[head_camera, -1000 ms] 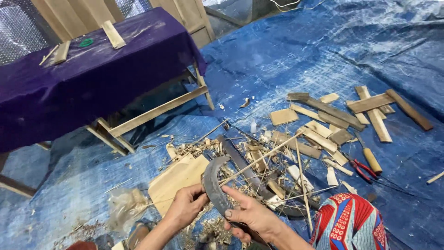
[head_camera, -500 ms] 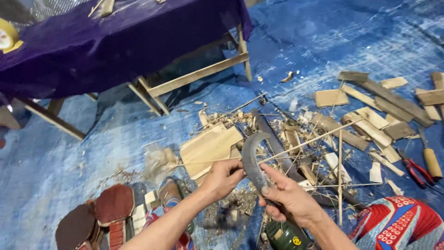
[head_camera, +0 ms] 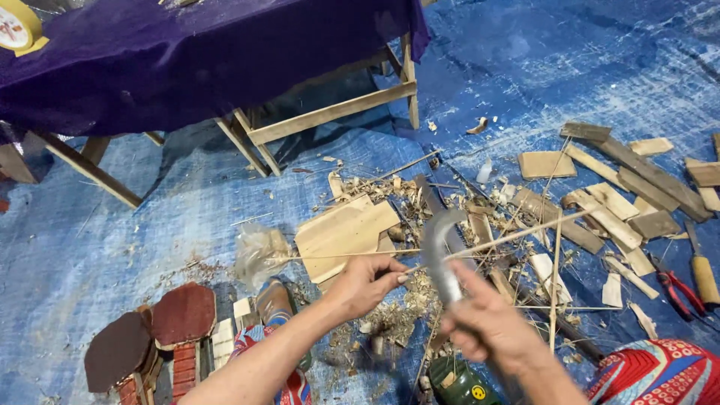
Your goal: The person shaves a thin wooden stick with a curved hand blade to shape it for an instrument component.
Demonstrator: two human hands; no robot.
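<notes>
My right hand (head_camera: 491, 326) grips the handle of a curved, sickle-like knife (head_camera: 439, 251), blade up, thumb along its back. My left hand (head_camera: 365, 283) pinches a long thin bamboo stick (head_camera: 517, 235) that runs up to the right and rests against the blade. Both hands hover over a heap of wood shavings (head_camera: 401, 311) on a blue tarp (head_camera: 150, 225).
A purple-covered wooden table (head_camera: 202, 67) stands at the upper left. Flat wood offcuts (head_camera: 345, 232) and planks (head_camera: 637, 195) litter the tarp. Red-handled pliers (head_camera: 679, 289) and a wooden-handled chisel (head_camera: 703, 274) lie at right. Dark red-brown pieces (head_camera: 150, 334) sit at lower left; a green tool (head_camera: 457, 382) below.
The view has swung left and down, so the table now fills the upper left. Both hands keep their grip on knife and stick; the stick has slid a little along the blade.
</notes>
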